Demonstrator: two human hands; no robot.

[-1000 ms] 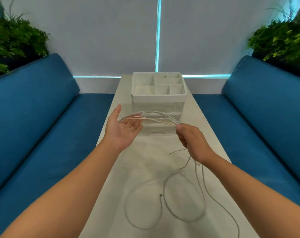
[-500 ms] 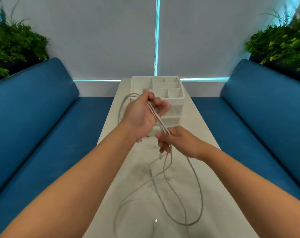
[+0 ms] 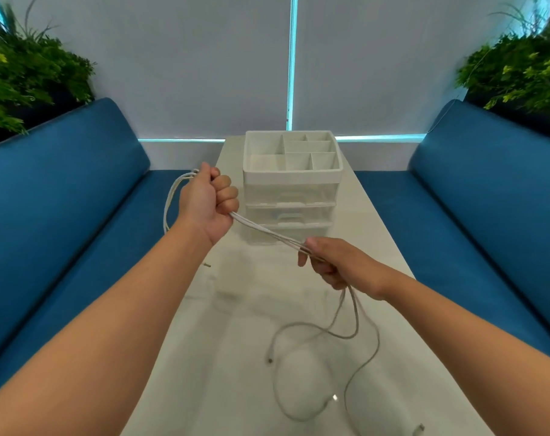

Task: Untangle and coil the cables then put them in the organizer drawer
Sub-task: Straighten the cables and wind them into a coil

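Note:
Several thin white cable strands [image 3: 269,232] run taut between my two hands above the white table [image 3: 223,357]. My left hand [image 3: 209,202] is a fist gripping the coiled loops, which bulge out past its left side. My right hand [image 3: 333,262] pinches the same strands lower and to the right. From it loose cable [image 3: 355,328] hangs down and lies in curls on the table, with plug ends showing near the front. The white organizer [image 3: 292,187] stands behind my hands, its clear drawers pushed in.
Blue sofa seats [image 3: 78,215] flank the narrow table on both sides. Green plants [image 3: 25,73] sit behind the backrests at both far corners. A small plug end [image 3: 207,264] lies on the table under my left forearm.
My left hand has moved left and closed into a fist round the loops. My right hand slid right and down along the strands, pulling them taut. The loose cable on the table has shifted right.

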